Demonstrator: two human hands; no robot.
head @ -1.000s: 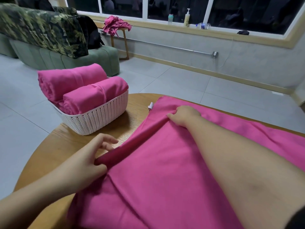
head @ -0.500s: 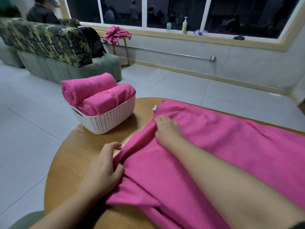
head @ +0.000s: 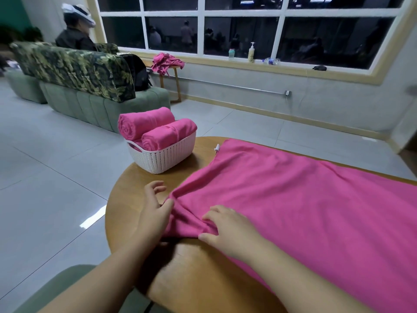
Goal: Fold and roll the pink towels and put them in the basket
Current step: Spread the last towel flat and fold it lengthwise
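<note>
A large pink towel (head: 304, 199) lies spread across the round wooden table (head: 126, 195), stretching off to the right. My left hand (head: 153, 213) pinches its bunched near-left corner between thumb and palm, fingers spread. My right hand (head: 228, 227) presses and grips the same bunched edge just to the right. A white woven basket (head: 162, 157) stands on the table's far left rim with two rolled pink towels (head: 158, 129) lying in it.
A green sofa (head: 90, 102) with a leaf-patterned cover stands behind the basket, a person sitting beyond it. A small wooden stool (head: 173, 82) by the window wall carries a heap of pink cloth (head: 167, 61). Grey tiled floor surrounds the table.
Both hands have slid toward me along the towel's left edge, gathering it at the near corner. The view has tilted up, showing more of the room.
</note>
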